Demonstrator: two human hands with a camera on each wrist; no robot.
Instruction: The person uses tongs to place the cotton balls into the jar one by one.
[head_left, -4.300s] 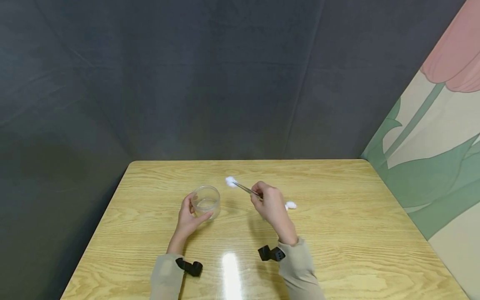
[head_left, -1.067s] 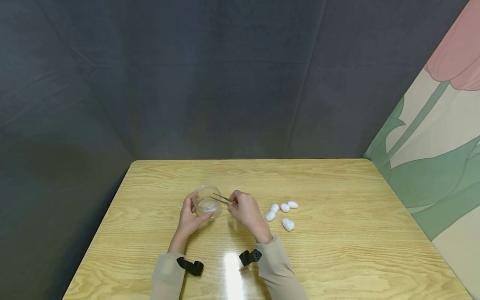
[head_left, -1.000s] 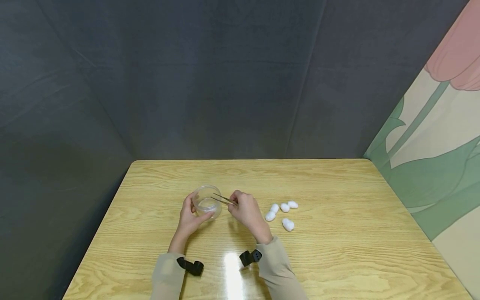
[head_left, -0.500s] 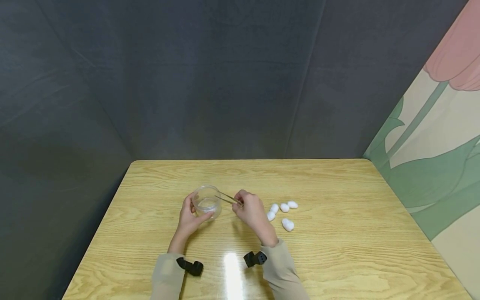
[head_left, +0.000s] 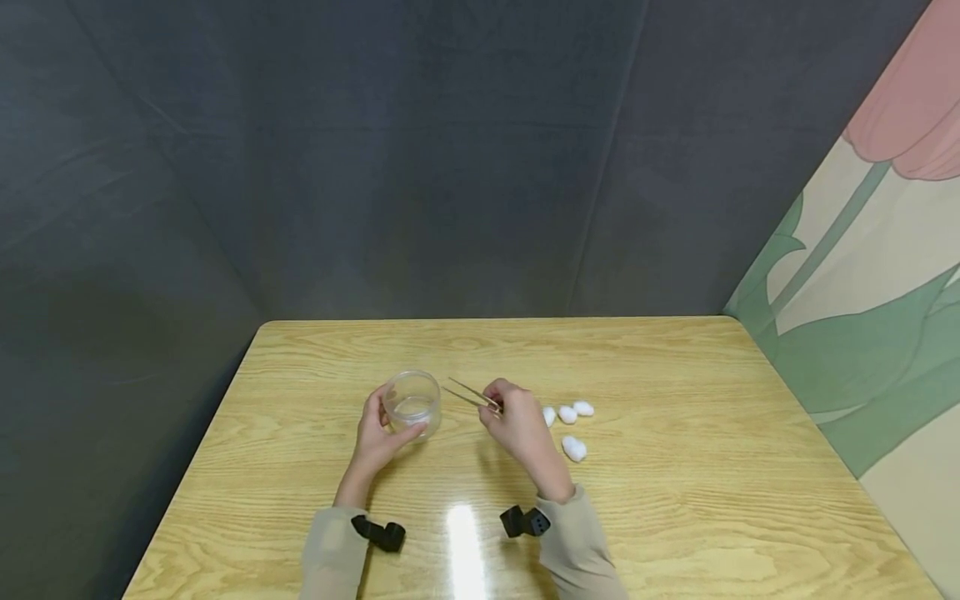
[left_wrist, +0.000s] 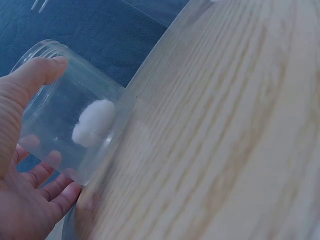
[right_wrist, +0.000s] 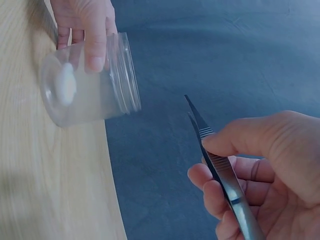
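My left hand (head_left: 377, 446) grips a clear plastic jar (head_left: 411, 398) around its side, thumb toward the front. Inside, a white cotton ball (left_wrist: 95, 122) lies at the bottom, as the left wrist view shows. The jar's mouth has a threaded rim and no lid on it. To the right of the jar, my right hand (head_left: 525, 429) pinches metal tweezers (right_wrist: 222, 170) between thumb and fingers. Their tips stand apart with nothing between them, pointing toward the jar. Several more cotton balls (head_left: 574, 448) lie on the table beside the right hand, which partly covers the group.
The wood-grain table (head_left: 697, 492) carries all of this. Behind it hangs a dark curtain (head_left: 450, 167), and at the right is a wall with a painted flower (head_left: 832, 225). Black cameras (head_left: 378, 533) sit on both wrists.
The cotton ball earlier held in the tweezers is gone from their tips. The right hand has since drawn the tweezers out from over the jar, toward the right. The left hand stays put.
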